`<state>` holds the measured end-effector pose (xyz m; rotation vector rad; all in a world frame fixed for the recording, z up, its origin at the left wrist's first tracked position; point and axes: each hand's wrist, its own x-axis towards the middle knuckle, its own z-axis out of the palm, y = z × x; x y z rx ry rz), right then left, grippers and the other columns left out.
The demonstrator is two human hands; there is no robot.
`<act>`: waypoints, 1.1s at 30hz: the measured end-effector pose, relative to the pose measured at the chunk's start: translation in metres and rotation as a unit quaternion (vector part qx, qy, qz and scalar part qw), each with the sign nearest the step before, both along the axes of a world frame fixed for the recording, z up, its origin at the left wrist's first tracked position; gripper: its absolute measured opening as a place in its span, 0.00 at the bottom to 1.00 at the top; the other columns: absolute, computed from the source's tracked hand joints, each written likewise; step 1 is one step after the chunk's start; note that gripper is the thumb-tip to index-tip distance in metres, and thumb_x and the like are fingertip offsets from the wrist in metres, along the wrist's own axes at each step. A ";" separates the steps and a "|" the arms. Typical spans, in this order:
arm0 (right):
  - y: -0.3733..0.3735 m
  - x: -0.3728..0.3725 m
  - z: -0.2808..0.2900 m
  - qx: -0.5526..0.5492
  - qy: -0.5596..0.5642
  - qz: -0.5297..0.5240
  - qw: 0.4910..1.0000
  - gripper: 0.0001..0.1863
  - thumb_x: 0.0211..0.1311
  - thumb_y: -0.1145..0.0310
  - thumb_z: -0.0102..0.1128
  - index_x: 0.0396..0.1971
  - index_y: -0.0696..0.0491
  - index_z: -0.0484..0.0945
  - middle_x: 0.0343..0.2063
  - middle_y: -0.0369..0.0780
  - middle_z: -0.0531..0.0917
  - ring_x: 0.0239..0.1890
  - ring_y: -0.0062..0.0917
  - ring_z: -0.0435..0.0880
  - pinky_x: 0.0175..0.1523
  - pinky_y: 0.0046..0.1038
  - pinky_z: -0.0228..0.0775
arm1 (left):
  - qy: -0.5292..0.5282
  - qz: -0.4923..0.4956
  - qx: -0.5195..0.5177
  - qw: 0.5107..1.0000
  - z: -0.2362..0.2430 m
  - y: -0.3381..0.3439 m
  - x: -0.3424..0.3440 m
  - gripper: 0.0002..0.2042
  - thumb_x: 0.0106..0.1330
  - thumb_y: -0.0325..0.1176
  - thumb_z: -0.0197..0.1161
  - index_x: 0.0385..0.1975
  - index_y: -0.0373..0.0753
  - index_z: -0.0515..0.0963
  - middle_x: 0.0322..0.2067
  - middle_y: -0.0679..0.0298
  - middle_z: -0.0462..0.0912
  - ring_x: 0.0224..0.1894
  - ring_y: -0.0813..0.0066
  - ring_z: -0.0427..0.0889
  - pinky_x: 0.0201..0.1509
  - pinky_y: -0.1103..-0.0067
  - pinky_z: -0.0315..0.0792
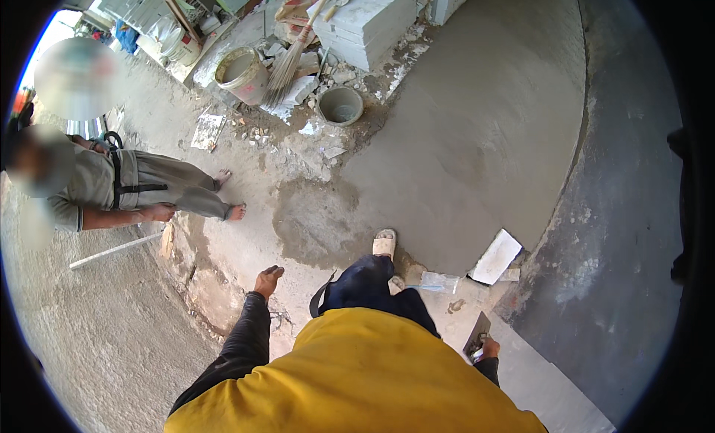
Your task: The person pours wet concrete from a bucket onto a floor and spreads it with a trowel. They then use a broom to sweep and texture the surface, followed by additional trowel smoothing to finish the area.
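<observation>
My left hand (268,282) hangs over the pale floor left of my legs, fingers loosely apart and holding nothing. At lower right, my right hand (488,349) grips a flat steel trowel (476,330). Smooth grey wet mortar (477,150) spreads ahead of me, with a damp, rougher patch (309,221) at its left. My sandaled foot (383,243) stands at the mortar's near edge. Just right of it lie a white block (495,254) and a clear plastic piece (439,282).
A barefoot co-worker (134,180) stands at left, near a pale strip (112,250). Ahead are a mortar pail (242,75), an empty-looking bucket (339,105), a straw broom (289,69), rubble and stacked white blocks (365,31). A dark grey surface (611,247) runs along the right.
</observation>
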<state>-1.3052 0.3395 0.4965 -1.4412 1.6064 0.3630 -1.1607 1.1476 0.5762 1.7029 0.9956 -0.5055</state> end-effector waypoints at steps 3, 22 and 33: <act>0.006 -0.001 -0.004 -0.103 -0.044 0.195 0.974 0.06 0.53 0.74 0.63 0.30 0.60 0.78 0.25 0.43 0.82 0.24 0.33 0.82 0.30 0.38 0.73 | -0.045 -0.058 0.093 0.993 0.019 0.001 0.009 0.36 0.68 0.52 0.64 0.65 0.24 0.72 0.65 0.43 0.76 0.69 0.56 0.75 0.73 0.71 0.66; 0.249 0.195 -0.006 -0.193 0.024 0.400 0.895 0.20 0.54 0.60 0.68 0.34 0.65 0.80 0.33 0.54 0.87 0.35 0.48 0.88 0.39 0.44 0.79 | 0.032 0.046 -0.014 0.998 -0.056 0.189 0.016 0.33 0.66 0.47 0.67 0.63 0.26 0.75 0.61 0.43 0.80 0.66 0.55 0.77 0.71 0.70 0.68; 0.599 0.682 -0.045 -0.161 -0.182 0.451 0.859 0.32 0.56 0.54 0.69 0.58 0.58 0.79 0.54 0.53 0.84 0.57 0.49 0.82 0.63 0.43 0.73 | 0.007 0.068 0.035 0.997 0.025 0.314 0.074 0.33 0.71 0.43 0.64 0.66 0.21 0.70 0.65 0.41 0.76 0.68 0.55 0.76 0.74 0.70 0.65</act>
